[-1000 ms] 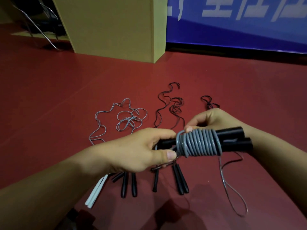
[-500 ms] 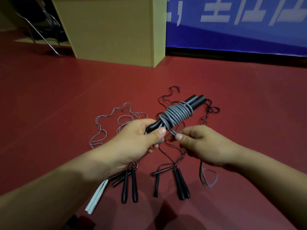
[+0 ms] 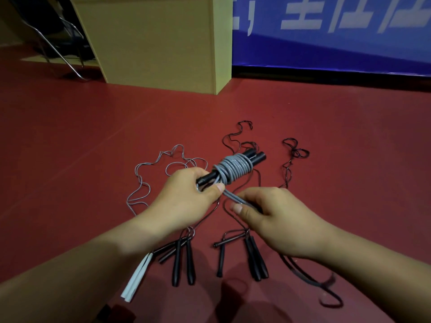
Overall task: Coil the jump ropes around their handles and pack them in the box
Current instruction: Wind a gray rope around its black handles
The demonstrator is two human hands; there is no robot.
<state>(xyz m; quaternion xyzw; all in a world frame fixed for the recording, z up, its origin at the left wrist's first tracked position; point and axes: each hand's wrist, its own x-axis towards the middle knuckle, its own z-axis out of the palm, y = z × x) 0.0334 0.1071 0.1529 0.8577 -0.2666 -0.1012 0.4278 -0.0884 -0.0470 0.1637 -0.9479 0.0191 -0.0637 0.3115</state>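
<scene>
Since half a second ago, the right hand (image 3: 277, 215) is drawing back, pinching the grey cord's loose end (image 3: 234, 198) taut. The left hand (image 3: 186, 199) is gripping the paired black cylindrical handles (image 3: 255, 157) wrapped in grey rope coils (image 3: 234, 170), above the red floor (image 3: 93, 141) where other ropes lie.

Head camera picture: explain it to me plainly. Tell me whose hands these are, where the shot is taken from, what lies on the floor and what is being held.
No machine here: a person wears a camera on the head, looking down at their own bare hands. The left hand grips a pair of black handles with a grey rope coiled round them. The right hand pinches that rope's loose end. On the red floor lie more jump ropes, uncoiled: a grey one, thin black ones, with black handles and a white pair near the person. A tan box stands behind.
</scene>
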